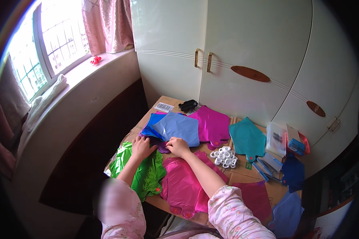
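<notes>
My left hand [142, 148] lies over the upper edge of a shiny green foil balloon [145, 175], its thumb apart from its fingers, by the near corner of a blue foil stack [150, 129]. Beside it, my right hand [178, 146] has its fingers drawn together at the edge of a flat purple foil balloon [162, 147]; the exact grip is partly hidden. A pale blue foil balloon [179, 127] lies on top of the stack, just beyond both hands. Pink foil balloons [183, 181] are spread under my right forearm.
A cardboard surface [243, 173] holds magenta [211, 123] and teal [248, 137] foil balloons, a pile of white rings [224, 156] and a black object [188, 105]. Clear plastic boxes [276, 137] stand at right. Behind rises a white cabinet [251, 36]; a window [64, 32] is at left.
</notes>
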`<state>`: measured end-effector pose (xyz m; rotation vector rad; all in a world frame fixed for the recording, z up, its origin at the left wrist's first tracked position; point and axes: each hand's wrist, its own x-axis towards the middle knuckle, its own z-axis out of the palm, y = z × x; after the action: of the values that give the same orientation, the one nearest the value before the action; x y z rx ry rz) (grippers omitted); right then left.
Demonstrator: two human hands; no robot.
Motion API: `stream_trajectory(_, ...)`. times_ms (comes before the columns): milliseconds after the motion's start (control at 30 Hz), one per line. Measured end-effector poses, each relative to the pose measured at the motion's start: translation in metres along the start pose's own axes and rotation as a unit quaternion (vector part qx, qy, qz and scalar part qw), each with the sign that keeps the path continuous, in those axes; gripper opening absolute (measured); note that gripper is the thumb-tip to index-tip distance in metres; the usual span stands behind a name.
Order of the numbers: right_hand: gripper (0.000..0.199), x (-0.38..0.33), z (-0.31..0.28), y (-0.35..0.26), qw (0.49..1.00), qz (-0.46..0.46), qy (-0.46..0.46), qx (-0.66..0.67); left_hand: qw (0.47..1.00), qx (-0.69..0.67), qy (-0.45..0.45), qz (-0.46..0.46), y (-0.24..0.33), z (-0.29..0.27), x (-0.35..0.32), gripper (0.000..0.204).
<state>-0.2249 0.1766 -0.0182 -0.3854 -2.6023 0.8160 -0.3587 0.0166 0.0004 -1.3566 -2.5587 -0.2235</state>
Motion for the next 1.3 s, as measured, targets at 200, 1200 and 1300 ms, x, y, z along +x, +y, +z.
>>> stream_trajectory(200, 0.019, 0.003, 0.002, 0.007, 0.998, 0.011, 0.022, 0.053, 0.996, -0.037, -0.038, 0.073, -0.003, 0.001, 0.000, 0.048)
stream_trajectory(1200, 0.014, -0.010, -0.090, -0.135, 0.872, -0.433, 0.061, -0.220, 0.973, -0.119, -0.198, 0.010, -0.055, -0.066, -0.093, 0.076)
stream_trajectory(1300, 0.004, -0.046, -0.030, -0.154, 0.821, -0.512, 0.019, -0.249, 0.968, -0.087, -0.236, -0.017, -0.064, -0.060, -0.127, 0.080)
